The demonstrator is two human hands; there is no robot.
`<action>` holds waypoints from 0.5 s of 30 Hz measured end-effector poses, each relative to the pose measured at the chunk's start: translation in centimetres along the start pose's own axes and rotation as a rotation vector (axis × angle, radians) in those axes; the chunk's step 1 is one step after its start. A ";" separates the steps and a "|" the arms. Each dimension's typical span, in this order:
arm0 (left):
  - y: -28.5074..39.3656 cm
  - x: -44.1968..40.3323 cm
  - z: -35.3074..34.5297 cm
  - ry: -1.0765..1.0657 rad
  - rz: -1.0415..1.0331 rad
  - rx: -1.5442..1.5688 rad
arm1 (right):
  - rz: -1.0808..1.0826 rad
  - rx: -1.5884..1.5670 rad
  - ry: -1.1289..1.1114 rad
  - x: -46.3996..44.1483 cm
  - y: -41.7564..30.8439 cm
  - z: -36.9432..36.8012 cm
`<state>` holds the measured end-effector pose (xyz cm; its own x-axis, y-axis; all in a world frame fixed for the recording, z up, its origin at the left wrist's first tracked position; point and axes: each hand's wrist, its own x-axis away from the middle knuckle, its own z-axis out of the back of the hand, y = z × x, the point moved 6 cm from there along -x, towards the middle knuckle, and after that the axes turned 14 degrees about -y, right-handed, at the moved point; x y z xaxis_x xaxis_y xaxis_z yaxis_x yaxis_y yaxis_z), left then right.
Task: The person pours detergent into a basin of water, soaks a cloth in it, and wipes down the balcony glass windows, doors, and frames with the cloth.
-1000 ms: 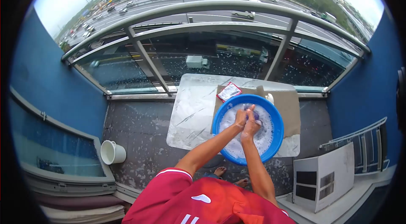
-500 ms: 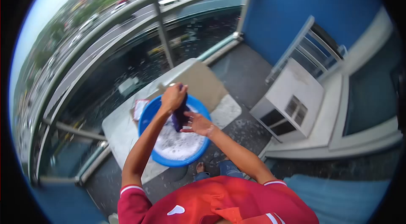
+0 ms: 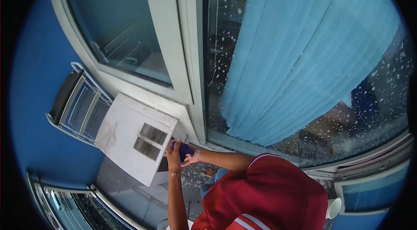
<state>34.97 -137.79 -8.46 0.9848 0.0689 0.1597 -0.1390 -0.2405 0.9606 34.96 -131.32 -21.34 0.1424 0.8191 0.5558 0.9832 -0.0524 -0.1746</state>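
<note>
A dark purple cloth (image 3: 184,150) is bunched between my two hands, beside the corner of a white boxy unit. My left hand (image 3: 173,155) grips its left side, with the fingers wrapped round it. Against the lower right of the cloth, my right hand (image 3: 192,158) has its fingers curled at the edge. Part of the cloth is hidden behind the fingers.
The white vented unit (image 3: 130,136) stands by a folded metal rack (image 3: 80,104) and a blue wall (image 3: 39,65). A wet glass pane (image 3: 226,26) has a light blue curtain (image 3: 304,52) behind it. A white bucket (image 3: 333,208) is at the lower right.
The view has turned from the railing and blue basin to the unit and window. The purple cloth has left the basin with my hands, and my right hand has closed on it.
</note>
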 end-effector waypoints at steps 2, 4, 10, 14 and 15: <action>0.9 -3.1 -3.9 -0.156 0.066 0.123 | 0.313 -0.047 -0.036 0.6 -4.0 3.7; 0.7 -5.8 -6.6 -0.348 0.099 0.030 | 0.533 -0.192 -0.040 1.3 -6.9 7.2; -0.5 -7.8 -11.4 -0.389 -0.255 -0.668 | 1.036 -0.147 0.045 7.4 -7.9 9.4; -8.5 -6.5 -14.3 -0.565 -0.269 -0.799 | 1.259 -0.065 0.065 11.5 -5.0 9.4; -10.6 -6.4 -15.2 -0.670 -0.280 -0.803 | 1.294 -0.044 0.070 12.4 -4.3 9.4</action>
<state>28.54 -120.99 -16.24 0.8155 -0.5787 -0.0114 0.3121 0.4230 0.8507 31.46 -115.59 -21.32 0.9906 0.1287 0.0460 0.1310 -0.7983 -0.5878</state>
